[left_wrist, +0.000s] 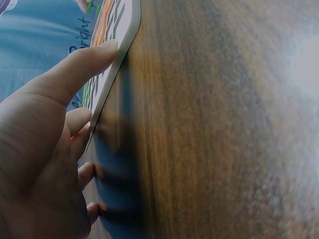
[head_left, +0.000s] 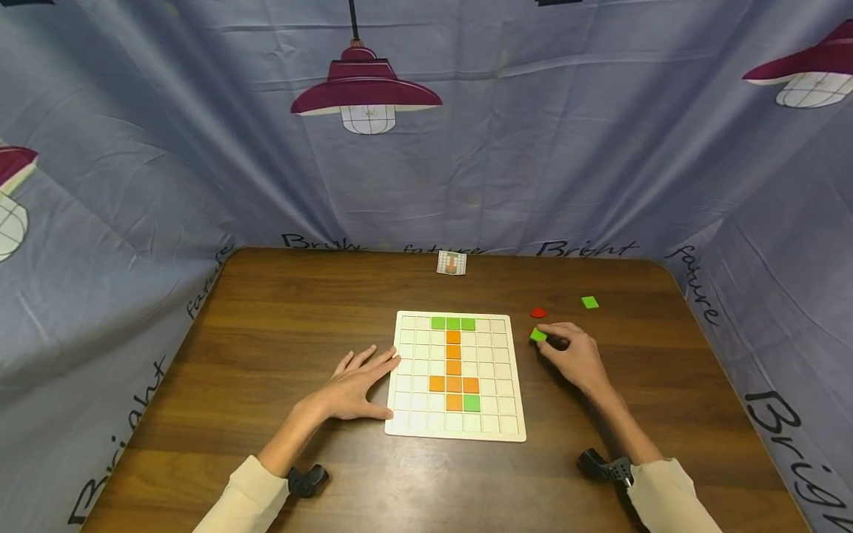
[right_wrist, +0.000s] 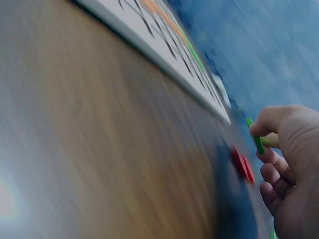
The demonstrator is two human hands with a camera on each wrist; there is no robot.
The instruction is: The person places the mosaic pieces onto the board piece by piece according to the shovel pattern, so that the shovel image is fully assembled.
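Observation:
A white grid board [head_left: 415, 354] lies on the table, with orange tiles [head_left: 453, 352] in a column and a short crossing row. Three green tiles [head_left: 453, 323] line its far row, and one green tile [head_left: 472, 403] sits near the close end. Spread fingers of my left hand [head_left: 353, 391] touch the board's left edge; its thumb rests on the rim in the left wrist view. Right of the board, my right hand [head_left: 576, 359] pinches a green square tile [right_wrist: 256, 137] between thumb and fingers, held above the table. Red pieces [right_wrist: 242, 165] lie close by that hand.
Another green tile [head_left: 589, 302] lies farther right on the wooden table [head_left: 286, 318]. A small card with a printed grid pattern [head_left: 452, 263] is at the table's far edge. Blue-grey curtains [head_left: 533, 170] hang around the back and sides.

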